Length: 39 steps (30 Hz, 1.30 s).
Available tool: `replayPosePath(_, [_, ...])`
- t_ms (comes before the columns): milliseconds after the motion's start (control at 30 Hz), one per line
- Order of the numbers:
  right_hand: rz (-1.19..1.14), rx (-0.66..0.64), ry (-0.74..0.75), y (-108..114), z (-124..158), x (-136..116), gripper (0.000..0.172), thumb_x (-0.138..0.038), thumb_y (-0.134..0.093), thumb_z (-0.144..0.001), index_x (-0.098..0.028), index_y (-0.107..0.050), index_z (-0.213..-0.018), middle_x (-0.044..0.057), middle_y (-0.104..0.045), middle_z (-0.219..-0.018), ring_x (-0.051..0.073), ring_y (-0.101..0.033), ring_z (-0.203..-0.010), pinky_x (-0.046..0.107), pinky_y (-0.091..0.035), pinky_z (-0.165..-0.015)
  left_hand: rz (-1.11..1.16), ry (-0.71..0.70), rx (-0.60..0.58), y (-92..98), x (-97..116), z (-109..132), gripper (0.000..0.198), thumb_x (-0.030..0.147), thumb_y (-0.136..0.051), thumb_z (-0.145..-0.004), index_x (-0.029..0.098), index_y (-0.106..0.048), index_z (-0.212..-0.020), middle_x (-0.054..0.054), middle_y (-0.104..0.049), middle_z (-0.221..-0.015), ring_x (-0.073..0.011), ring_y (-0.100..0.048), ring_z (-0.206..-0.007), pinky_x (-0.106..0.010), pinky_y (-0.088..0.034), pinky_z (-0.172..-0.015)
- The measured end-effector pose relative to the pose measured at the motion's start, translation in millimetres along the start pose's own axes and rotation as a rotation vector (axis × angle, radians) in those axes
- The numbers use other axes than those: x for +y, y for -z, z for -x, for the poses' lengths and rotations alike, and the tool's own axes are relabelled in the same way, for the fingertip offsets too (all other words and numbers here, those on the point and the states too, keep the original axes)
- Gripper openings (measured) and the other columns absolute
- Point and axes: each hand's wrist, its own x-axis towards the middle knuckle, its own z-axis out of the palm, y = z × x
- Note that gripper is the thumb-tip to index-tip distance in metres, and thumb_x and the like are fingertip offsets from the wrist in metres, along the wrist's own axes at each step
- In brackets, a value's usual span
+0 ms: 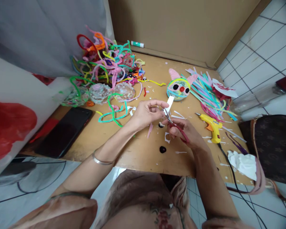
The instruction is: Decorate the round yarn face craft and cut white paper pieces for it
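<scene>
Between thumb and fingers, my left hand [149,114] pinches a small strip of white paper [169,103]. My right hand [187,130] is closed around a pair of scissors [181,129] with red handles, and the blades meet the lower part of the paper. Just beyond the paper sits a round craft animal head [178,89] with pink ears, black eyes and a red nose. Below the hands lie a black button-like disc [162,149] and a white paper scrap with a round hole [167,137].
A heap of coloured pipe cleaners [109,63] fills the back left, near a glue stick [137,44]. A black phone [64,132] lies at left. On the right are more pipe cleaners [205,89], a yellow glue gun [212,125] with its cord, crumpled tissue [243,163] and a brown bag [271,143].
</scene>
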Motion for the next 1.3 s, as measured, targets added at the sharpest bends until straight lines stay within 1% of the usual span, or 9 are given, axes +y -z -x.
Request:
replayPosePath(267, [-0.014,0.037,-0.029,-2.3,-1.3,0.3,0.049,-0.062,-0.084,-0.062,-0.019,-0.076,-0.086,-0.005,-0.049,-0.058,0.009,-0.042,-0.052,0.023,-0.035,-0.049,0.026,0.013,0.000,-1.2,2.8,1.2,0.024,0.013,-0.076,-0.065,0.015,-0.077,-0.090,0.000,-0.065,-0.059,-0.0080,-0.052,-0.048,-0.021,-0.038,-0.047])
replayPosePath(433, [0.004,0.046,-0.034,-2.2,0.2,-3.4,0.050,-0.062,-0.084,-0.062,-0.018,-0.077,-0.084,-0.003,-0.052,-0.061,0.008,-0.041,-0.052,0.024,-0.034,-0.050,0.006,0.004,-0.038,1.3,3.2,0.6,0.027,0.015,-0.076,-0.065,0.014,-0.076,-0.092,0.001,-0.065,-0.059,-0.0078,-0.052,-0.048,-0.020,-0.038,-0.047])
replayPosePath(500, [0.005,0.039,-0.035,-2.1,0.5,-4.7,0.050,-0.062,-0.084,-0.061,-0.018,-0.077,-0.083,-0.004,-0.052,-0.060,0.008,-0.041,-0.051,0.024,-0.036,-0.051,-0.021,-0.001,-0.058,2.7,4.3,0.6,0.029,0.016,-0.075,-0.066,0.013,-0.076,-0.095,0.001,-0.065,-0.059,-0.0079,-0.053,-0.048,-0.020,-0.037,-0.046])
replayPosePath(700, [0.014,0.013,-0.045,-1.9,0.6,-6.5,0.054,-0.065,-0.084,-0.061,-0.016,-0.077,-0.083,-0.005,-0.050,-0.058,0.007,-0.040,-0.051,0.024,-0.039,-0.052,-0.072,-0.005,-0.125,5.8,7.8,1.1,0.032,0.016,-0.071,-0.067,0.012,-0.074,-0.099,0.002,-0.065,-0.061,-0.0064,-0.054,-0.049,-0.018,-0.040,-0.048])
replayPosePath(900, [0.038,0.018,-0.041,-2.4,0.8,-5.7,0.055,-0.067,-0.081,-0.062,-0.016,-0.076,-0.081,-0.004,-0.050,-0.060,0.007,-0.039,-0.052,0.024,-0.036,-0.051,-0.083,-0.019,-0.136,6.4,7.3,1.2,0.034,0.015,-0.069,-0.067,0.012,-0.073,-0.100,0.002,-0.065,-0.062,-0.0071,-0.055,-0.049,-0.019,-0.040,-0.049])
replayPosePath(1067, [0.022,0.021,-0.042,-3.2,0.1,-6.6,0.054,-0.066,-0.081,-0.062,-0.015,-0.074,-0.078,-0.006,-0.043,-0.055,0.006,-0.035,-0.050,0.023,-0.032,-0.049,-0.074,-0.033,-0.125,6.8,6.2,0.4,0.033,0.015,-0.070,-0.066,0.011,-0.073,-0.098,0.002,-0.065,-0.062,-0.0069,-0.053,-0.048,-0.019,-0.039,-0.047])
replayPosePath(1167, [0.006,0.016,-0.048,-3.5,-0.3,-5.9,0.054,-0.065,-0.081,-0.062,-0.015,-0.074,-0.078,-0.007,-0.040,-0.054,0.006,-0.033,-0.049,0.024,-0.030,-0.049,-0.076,-0.042,-0.139,7.3,5.0,0.5,0.033,0.016,-0.069,-0.067,0.012,-0.073,-0.099,0.002,-0.064,-0.061,-0.0075,-0.054,-0.048,-0.020,-0.038,-0.046])
replayPosePath(1300, [0.019,0.025,-0.045,-3.5,-0.4,-4.9,0.053,-0.064,-0.082,-0.062,-0.015,-0.075,-0.080,-0.006,-0.045,-0.055,0.006,-0.035,-0.050,0.024,-0.031,-0.050,-0.104,-0.056,-0.153,8.9,3.4,0.5,0.034,0.018,-0.068,-0.069,0.014,-0.074,-0.102,0.002,-0.063,-0.060,-0.0085,-0.054,-0.047,-0.021,-0.036,-0.045])
